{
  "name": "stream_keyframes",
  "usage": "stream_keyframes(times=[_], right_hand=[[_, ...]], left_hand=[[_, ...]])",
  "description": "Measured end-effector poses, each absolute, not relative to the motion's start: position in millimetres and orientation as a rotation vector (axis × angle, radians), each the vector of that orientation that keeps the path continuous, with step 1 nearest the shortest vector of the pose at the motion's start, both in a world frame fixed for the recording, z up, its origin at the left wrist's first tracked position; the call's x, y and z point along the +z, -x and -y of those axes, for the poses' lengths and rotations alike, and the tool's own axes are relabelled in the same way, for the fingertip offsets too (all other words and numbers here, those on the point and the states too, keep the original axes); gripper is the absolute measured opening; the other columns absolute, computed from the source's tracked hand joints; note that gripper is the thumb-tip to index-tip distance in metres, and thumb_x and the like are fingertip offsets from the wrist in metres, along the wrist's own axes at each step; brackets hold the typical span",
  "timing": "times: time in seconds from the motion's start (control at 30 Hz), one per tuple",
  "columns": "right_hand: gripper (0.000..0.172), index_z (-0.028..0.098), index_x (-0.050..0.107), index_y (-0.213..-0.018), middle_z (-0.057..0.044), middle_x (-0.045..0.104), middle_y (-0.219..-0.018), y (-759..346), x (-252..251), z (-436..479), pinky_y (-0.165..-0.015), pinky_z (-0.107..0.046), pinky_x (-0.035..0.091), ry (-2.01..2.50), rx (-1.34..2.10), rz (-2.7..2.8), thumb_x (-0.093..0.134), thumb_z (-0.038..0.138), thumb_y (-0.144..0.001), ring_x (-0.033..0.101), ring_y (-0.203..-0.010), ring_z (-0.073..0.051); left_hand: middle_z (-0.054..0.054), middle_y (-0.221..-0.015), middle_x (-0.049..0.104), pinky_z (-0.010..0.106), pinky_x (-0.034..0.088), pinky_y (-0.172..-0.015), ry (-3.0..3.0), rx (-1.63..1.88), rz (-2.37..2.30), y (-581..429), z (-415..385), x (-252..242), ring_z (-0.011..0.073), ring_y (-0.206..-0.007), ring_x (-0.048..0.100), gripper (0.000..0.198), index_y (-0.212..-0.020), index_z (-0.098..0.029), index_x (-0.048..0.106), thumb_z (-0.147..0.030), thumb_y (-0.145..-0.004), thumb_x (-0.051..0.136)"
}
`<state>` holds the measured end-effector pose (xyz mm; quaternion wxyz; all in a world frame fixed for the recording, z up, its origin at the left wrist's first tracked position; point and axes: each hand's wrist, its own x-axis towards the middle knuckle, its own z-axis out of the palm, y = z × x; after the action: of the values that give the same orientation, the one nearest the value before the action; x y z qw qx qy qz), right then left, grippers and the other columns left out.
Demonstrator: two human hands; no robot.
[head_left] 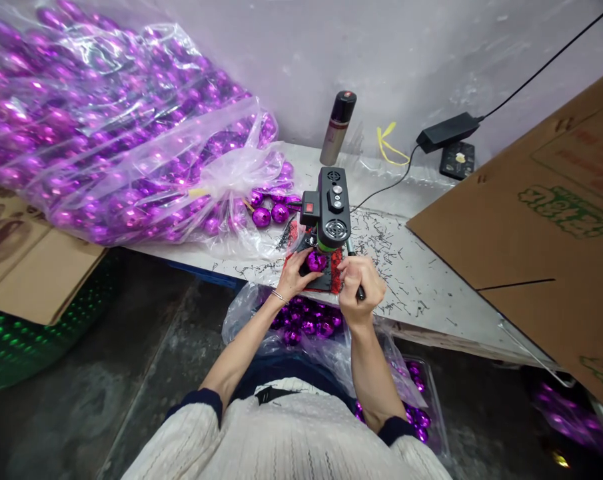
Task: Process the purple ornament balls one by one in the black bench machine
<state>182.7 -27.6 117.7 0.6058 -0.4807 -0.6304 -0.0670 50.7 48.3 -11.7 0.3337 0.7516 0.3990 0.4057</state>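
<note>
Between the thumb and fingers of my left hand (pixel 297 273) is a shiny purple ball (pixel 316 261), faceted like a disco ball. It sits right under the front end of a small black bench machine (pixel 334 207) with round vents and knobs on top. My right hand (pixel 361 288) is closed around the black lever handle (pixel 360 293) at the machine's right side. Beneath the ball lies a dark base plate over a red mat (pixel 337 270). The contact point between ball and machine is hidden from above.
A big clear bag (pixel 131 147) of purple balls fills the left. More balls (pixel 306 323) lie in plastic at my lap. Behind stand a spray can (pixel 338 130) and a power adapter (pixel 448 132). A cardboard box (pixel 541 220) juts in from the right. Dark scraps (pixel 381 247) litter the table.
</note>
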Motion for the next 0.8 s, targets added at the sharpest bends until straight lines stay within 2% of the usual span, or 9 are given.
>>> stream_keyframes(times=[0.33, 0.5, 0.67, 0.8], right_hand=[[0.025, 0.023, 0.053, -0.077, -0.001, 0.062, -0.072, -184, 58, 21, -0.068, -0.034, 0.05, 1.01, -0.228, 1.413, 0.044, 0.025, -0.1, 0.06, -0.064, -0.016], [0.027, 0.024, 0.051, -0.076, -0.001, 0.061, -0.074, -182, 49, 18, -0.07, -0.035, 0.05, 0.998, -0.238, 1.377, 0.041, 0.028, -0.101, 0.059, -0.063, -0.015], [0.023, 0.024, 0.053, -0.079, -0.001, 0.061, -0.076, -185, 42, 18, -0.065, -0.034, 0.048, 0.943, -0.247, 1.471, 0.042, 0.024, -0.1, 0.058, -0.063, -0.016], [0.026, 0.023, 0.051, -0.075, -0.001, 0.06, -0.072, -185, 60, 19, -0.062, -0.033, 0.047, 0.973, -0.266, 1.465, 0.042, 0.022, -0.1, 0.057, -0.061, -0.015]], left_hand=[[0.015, -0.138, 0.066, 0.052, 0.042, -0.118, -1.98, 1.078, -1.037, -51, -49, -17, 0.0317, -0.132, 0.061, 0.068, -0.142, -0.022, 0.057, -0.052, -0.084, 0.078], [0.016, -0.137, 0.066, 0.052, 0.045, -0.115, -1.985, 1.109, -1.013, -51, -48, -18, 0.032, -0.131, 0.061, 0.068, -0.142, -0.02, 0.057, -0.054, -0.086, 0.076], [0.016, -0.138, 0.066, 0.052, 0.046, -0.115, -1.994, 1.098, -1.02, -51, -48, -20, 0.0317, -0.131, 0.061, 0.067, -0.142, -0.021, 0.056, -0.053, -0.087, 0.075], [0.016, -0.138, 0.066, 0.052, 0.046, -0.114, -1.995, 1.097, -1.009, -51, -49, -21, 0.0319, -0.131, 0.061, 0.068, -0.142, -0.02, 0.056, -0.053, -0.086, 0.076]])
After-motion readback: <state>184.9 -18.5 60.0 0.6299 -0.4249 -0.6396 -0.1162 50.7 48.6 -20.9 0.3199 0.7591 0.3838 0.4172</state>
